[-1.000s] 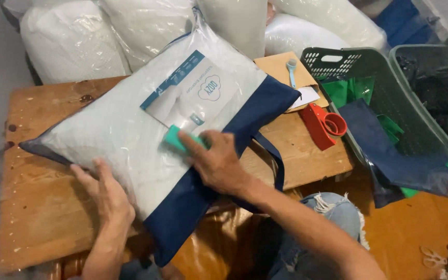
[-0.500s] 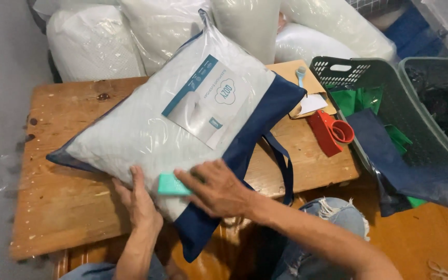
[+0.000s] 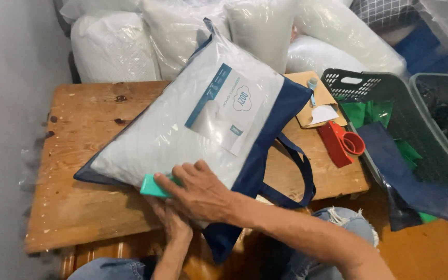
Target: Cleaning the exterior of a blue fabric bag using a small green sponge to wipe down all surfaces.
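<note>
A white quilted pillow packed in a clear and navy bag [image 3: 193,129] lies slanted across the wooden table [image 3: 79,207]. My right hand [image 3: 200,192] presses a flat teal tool [image 3: 151,185] against the bag's near edge, fingers wrapped over it. My left hand [image 3: 175,225] sits just below, tucked under the right hand at the bag's lower edge; its fingers are hidden. The bag's navy carry strap [image 3: 302,171] loops over the table to the right.
Several bagged white pillows [image 3: 115,46] are stacked behind the table. A brown envelope [image 3: 307,111] and a red tool [image 3: 346,142] lie at the table's right end. Beside it stands a dark green basket [image 3: 353,83] with navy and green fabric. A grey wall runs along the left.
My right hand slid the teal tool from the middle of the bag down to its near left edge. My left hand moved right and now lies under the right hand.
</note>
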